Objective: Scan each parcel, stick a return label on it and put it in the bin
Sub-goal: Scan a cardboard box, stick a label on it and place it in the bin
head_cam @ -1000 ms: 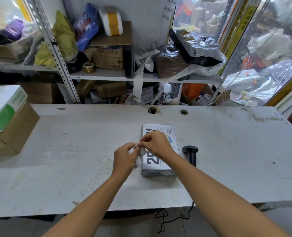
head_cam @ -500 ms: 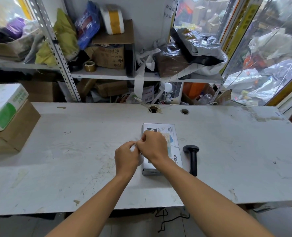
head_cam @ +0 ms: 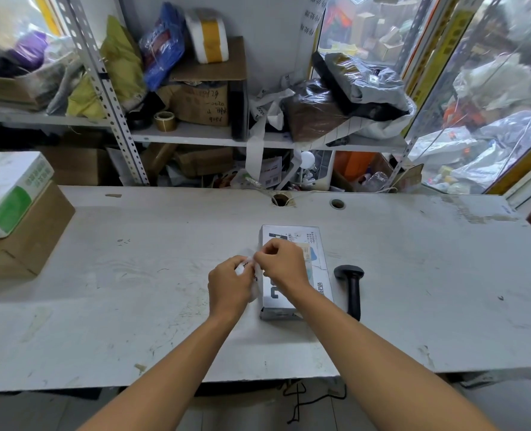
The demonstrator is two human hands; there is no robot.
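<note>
A flat grey-white parcel box (head_cam: 310,244) with dark print lies in the middle of the white table (head_cam: 133,306). Just left of it my left hand (head_cam: 228,283) holds a small white label sheet (head_cam: 253,275) with black print. My right hand (head_cam: 281,264) is above the box's left side and pinches the sheet's top edge. Both hands meet over the sheet, which is partly crumpled and mostly hidden by my fingers. A black handheld scanner (head_cam: 351,284) lies on the table right of the box, untouched.
A brown carton (head_cam: 28,241) with a white-green box (head_cam: 6,194) on top stands at the table's left edge. Metal shelving (head_cam: 195,135) crammed with parcels, bags and tape rolls runs behind the table. Two cable holes (head_cam: 337,203) sit at the back edge.
The label sheet sticks out more between my hands, and more of the box's near end shows. The hands stay together beside the box.
</note>
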